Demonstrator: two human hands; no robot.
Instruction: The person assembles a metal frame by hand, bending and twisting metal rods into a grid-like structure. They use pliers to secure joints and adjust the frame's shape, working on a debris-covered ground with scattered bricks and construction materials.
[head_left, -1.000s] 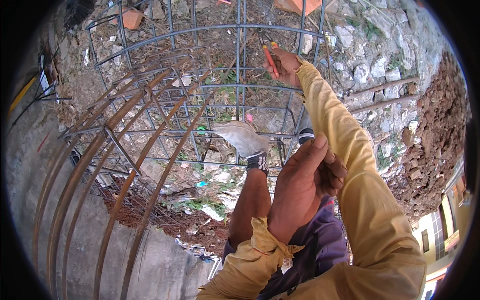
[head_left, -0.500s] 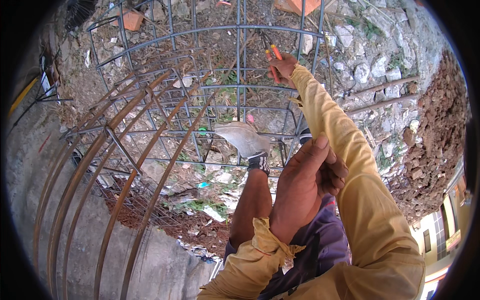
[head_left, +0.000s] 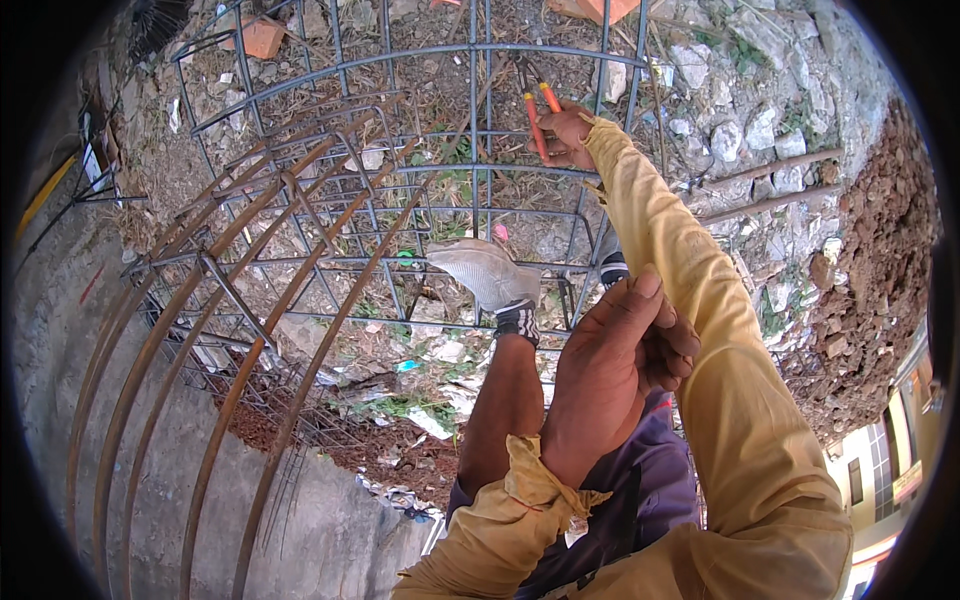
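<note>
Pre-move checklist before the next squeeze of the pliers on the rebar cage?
1. Right hand grips orange-handled pliers: ok.
2. Plier tip on a tie point of the rebar cage: cannot tell, tip too small.
3. Left hand away from the pliers, resting against the right sleeve: ok.
4. Foot in grey shoe on a cage bar: ok, though firmness cannot tell.
5. Tie wire present: cannot tell.

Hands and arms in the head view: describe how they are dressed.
Both hands are bare, no gloves: the left hand and the right hand. Each arm wears a loose mustard-yellow long sleeve. The left sleeve's cuff is frayed and bunched at the wrist. No watch or markings show.
</note>
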